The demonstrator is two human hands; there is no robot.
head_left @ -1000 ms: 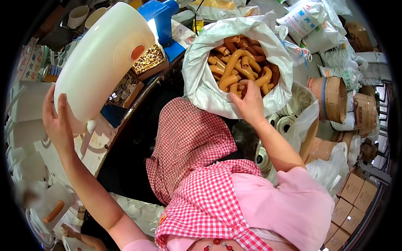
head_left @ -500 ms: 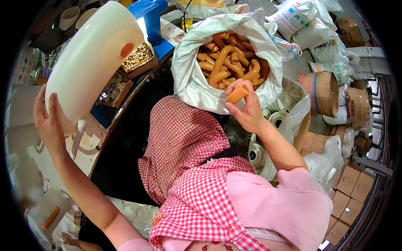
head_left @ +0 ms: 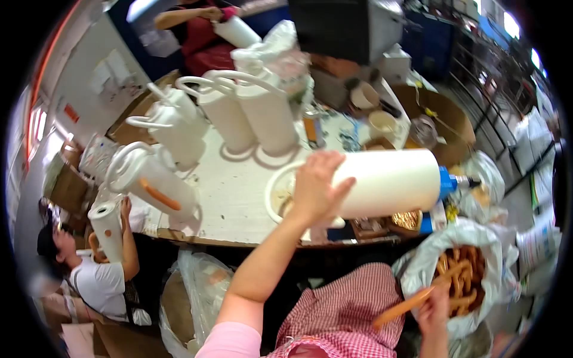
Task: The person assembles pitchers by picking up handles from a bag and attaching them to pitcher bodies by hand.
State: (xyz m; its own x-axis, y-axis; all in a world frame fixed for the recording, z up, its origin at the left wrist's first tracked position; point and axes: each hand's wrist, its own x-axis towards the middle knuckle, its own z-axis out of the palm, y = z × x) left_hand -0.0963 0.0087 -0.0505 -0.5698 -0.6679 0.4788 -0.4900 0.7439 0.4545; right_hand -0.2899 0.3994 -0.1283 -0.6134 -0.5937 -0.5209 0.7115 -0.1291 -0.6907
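Observation:
My left hand (head_left: 322,188) is wrapped over the end of a white cylindrical jug body (head_left: 391,182) near its white ring handle (head_left: 273,194). The body lies on its side above the table edge, its far end against a blue fixture (head_left: 446,182). In my right hand (head_left: 434,313) is an orange-brown curved handle (head_left: 403,308), gripped near one end beside the sack and pointing left across my apron. More such handles (head_left: 462,277) fill the white woven sack (head_left: 412,286).
Several white jugs (head_left: 268,113) stand on the white table (head_left: 224,200). Gold fasteners (head_left: 406,219) lie in a box by the fixture. A co-worker (head_left: 98,280) at left holds another white jug (head_left: 107,232); another person (head_left: 206,42) works across the table. A plastic-lined box (head_left: 179,304) stands below.
My view has swung left, bringing the whole table into sight. The handle in my right hand is out of the sack's opening. My left hand stays on the jug body.

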